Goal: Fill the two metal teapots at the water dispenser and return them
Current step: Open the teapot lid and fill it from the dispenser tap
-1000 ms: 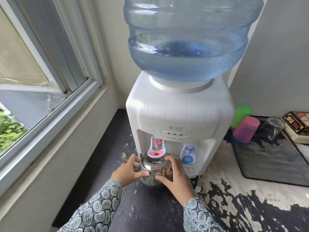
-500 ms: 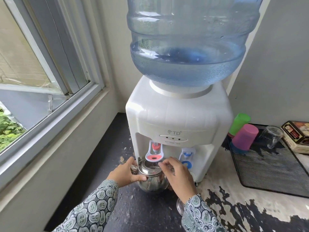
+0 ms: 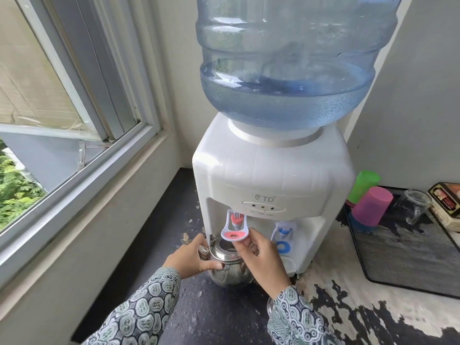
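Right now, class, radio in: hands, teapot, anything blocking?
Left hand grips metal teapot under red tap. Right hand pinches red tap lever. Water flow: cannot tell. Nothing blocking.

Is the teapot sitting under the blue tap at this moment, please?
No, the teapot sits under the red tap, whose lever the right hand pinches.

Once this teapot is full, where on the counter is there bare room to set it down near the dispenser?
Bare dark counter lies in front of the teapot, between the two sleeves, and along the window wall left of the dispenser. Crowded: under the red tap, where the left hand and right hand work, and the mesh tray of cups to the right.
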`<state>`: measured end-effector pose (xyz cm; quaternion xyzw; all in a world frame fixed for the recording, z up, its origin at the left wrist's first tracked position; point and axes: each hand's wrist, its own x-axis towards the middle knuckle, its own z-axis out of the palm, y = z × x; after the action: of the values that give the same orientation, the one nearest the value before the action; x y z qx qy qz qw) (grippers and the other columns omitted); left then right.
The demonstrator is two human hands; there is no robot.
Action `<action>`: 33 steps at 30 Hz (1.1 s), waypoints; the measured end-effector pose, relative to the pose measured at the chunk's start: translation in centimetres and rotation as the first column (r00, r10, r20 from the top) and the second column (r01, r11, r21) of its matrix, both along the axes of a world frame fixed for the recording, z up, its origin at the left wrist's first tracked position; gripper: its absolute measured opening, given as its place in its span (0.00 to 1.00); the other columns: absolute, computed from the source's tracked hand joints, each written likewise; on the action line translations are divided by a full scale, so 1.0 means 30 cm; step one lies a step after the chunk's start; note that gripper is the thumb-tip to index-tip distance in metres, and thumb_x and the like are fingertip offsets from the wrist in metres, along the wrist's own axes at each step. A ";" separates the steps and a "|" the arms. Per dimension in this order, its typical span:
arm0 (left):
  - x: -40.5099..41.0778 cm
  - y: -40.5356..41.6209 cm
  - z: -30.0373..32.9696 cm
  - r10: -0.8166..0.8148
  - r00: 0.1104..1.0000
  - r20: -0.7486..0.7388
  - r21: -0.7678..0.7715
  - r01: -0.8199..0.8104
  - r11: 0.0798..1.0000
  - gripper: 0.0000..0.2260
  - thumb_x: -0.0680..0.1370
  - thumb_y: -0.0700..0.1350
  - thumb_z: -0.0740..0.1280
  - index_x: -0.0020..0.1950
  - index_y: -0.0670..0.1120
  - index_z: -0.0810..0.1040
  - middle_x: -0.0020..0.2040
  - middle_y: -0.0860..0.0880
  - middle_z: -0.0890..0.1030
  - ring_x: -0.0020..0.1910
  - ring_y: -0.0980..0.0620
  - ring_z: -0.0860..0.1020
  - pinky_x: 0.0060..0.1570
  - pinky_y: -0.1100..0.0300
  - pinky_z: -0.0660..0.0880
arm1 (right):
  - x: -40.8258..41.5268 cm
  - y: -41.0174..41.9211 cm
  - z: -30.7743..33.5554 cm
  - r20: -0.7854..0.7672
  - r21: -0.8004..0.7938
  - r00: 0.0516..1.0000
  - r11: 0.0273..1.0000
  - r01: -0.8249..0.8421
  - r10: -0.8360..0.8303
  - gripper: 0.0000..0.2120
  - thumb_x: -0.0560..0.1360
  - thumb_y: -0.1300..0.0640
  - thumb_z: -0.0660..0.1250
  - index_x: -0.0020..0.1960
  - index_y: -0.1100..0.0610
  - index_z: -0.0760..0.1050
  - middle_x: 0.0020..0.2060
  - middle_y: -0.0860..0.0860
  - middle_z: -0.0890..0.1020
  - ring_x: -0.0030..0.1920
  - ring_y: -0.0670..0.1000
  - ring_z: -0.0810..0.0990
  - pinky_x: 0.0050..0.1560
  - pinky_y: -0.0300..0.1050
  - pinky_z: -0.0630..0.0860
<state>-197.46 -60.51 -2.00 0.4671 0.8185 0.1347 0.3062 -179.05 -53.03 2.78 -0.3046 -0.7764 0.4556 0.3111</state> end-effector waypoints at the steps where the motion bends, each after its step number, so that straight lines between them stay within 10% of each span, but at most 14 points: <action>1: 0.001 -0.001 0.000 0.001 1.000 -0.002 -0.002 -0.001 1.000 0.43 0.43 0.82 0.58 0.46 0.54 0.62 0.47 0.50 0.80 0.48 0.47 0.78 0.54 0.49 0.75 | 0.001 0.002 -0.003 -0.006 0.000 1.000 1.000 -0.004 0.004 0.14 0.68 0.37 0.63 0.35 0.47 0.70 0.27 0.39 0.75 0.30 0.41 0.72 0.32 0.33 0.69; 13: 0.006 -0.003 0.005 -0.004 1.000 -0.018 -0.031 0.003 1.000 0.43 0.45 0.81 0.58 0.48 0.54 0.62 0.44 0.50 0.78 0.46 0.48 0.77 0.53 0.50 0.75 | 0.024 0.023 0.056 -0.047 -0.256 0.991 0.957 -0.136 0.128 0.30 0.71 0.33 0.56 0.39 0.62 0.75 0.21 0.44 0.69 0.23 0.40 0.66 0.28 0.31 0.63; 33: 0.002 -0.005 -0.004 -0.004 1.000 -0.002 -0.030 0.004 1.000 0.42 0.44 0.82 0.58 0.47 0.55 0.62 0.48 0.50 0.80 0.46 0.50 0.78 0.53 0.51 0.75 | 0.033 0.055 0.043 -0.077 -0.369 0.996 0.927 -0.070 0.044 0.08 0.73 0.57 0.67 0.36 0.58 0.75 0.19 0.41 0.73 0.23 0.38 0.70 0.26 0.27 0.65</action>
<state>-197.41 -60.65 -2.11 0.4642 0.8198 0.1215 0.3126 -178.06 -51.38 4.06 -0.3197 -0.6738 0.6130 0.2608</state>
